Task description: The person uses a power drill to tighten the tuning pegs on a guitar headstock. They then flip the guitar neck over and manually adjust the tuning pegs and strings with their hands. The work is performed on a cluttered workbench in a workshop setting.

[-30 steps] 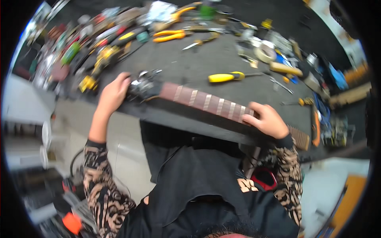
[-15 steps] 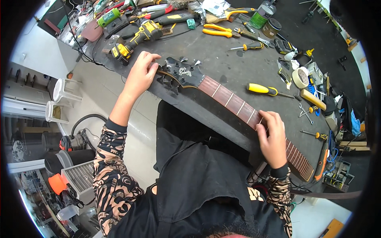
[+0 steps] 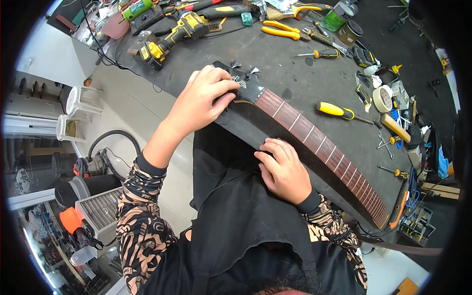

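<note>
A guitar neck (image 3: 314, 139) with a dark fretboard lies slantwise along the front of the bench. Its black headstock (image 3: 251, 88) carries a pale emblem and silver tuning pegs, and it points to the far left. My left hand (image 3: 206, 98) is closed over the headstock, thumb and fingers bent round its near part; the fingers hide much of it and the pegs beneath. Away from the fretboard, my right hand (image 3: 285, 169) hovers by the bench's front edge, in front of my black apron. Its fingers are loosely bent and apart, with nothing seen in them.
Behind the neck lie a yellow screwdriver (image 3: 336, 110), yellow pliers (image 3: 281, 30) and a smaller screwdriver (image 3: 324, 53). A yellow cordless power tool (image 3: 172, 40) rests at the back left. Tape (image 3: 382, 99), wrenches and jars crowd the right side. A vacuum cleaner (image 3: 93, 164) stands on the floor.
My right hand has left the fretboard and moved left to the bench's front edge. My left hand has shifted right, from the headstock's tip onto its face.
</note>
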A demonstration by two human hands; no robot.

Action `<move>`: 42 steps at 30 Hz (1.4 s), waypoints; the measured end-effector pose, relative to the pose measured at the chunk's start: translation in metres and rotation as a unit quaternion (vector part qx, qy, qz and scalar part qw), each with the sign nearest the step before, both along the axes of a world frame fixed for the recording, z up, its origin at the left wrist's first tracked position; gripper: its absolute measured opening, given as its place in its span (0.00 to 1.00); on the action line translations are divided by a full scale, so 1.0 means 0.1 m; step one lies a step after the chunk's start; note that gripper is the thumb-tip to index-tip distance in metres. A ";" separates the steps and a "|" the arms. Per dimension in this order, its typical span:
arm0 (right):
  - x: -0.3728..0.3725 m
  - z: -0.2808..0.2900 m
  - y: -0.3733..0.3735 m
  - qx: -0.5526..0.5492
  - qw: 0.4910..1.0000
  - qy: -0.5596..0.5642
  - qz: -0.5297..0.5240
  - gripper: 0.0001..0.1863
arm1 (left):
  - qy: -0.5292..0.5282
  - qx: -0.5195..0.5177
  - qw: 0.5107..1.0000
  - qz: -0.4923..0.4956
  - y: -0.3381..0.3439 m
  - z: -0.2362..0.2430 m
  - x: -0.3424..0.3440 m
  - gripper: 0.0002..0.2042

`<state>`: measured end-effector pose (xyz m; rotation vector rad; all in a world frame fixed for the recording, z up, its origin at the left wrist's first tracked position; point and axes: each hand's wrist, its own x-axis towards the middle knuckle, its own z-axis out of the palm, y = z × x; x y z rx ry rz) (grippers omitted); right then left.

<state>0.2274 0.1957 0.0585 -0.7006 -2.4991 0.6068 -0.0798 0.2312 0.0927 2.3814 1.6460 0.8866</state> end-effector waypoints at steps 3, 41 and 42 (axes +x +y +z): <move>0.00 -0.04 0.00 0.002 1.000 0.012 -0.002 0.17 | 0.028 -0.015 0.999 -0.016 0.05 0.03 -0.02 0.09; -0.14 -0.08 0.10 -0.014 0.999 -0.023 -0.030 0.20 | -0.135 0.193 0.965 0.118 -0.07 -0.76 0.62 0.16; -0.14 -0.08 0.10 -0.016 0.999 -0.024 -0.030 0.20 | -0.138 0.197 0.964 0.112 -0.06 -0.76 0.60 0.16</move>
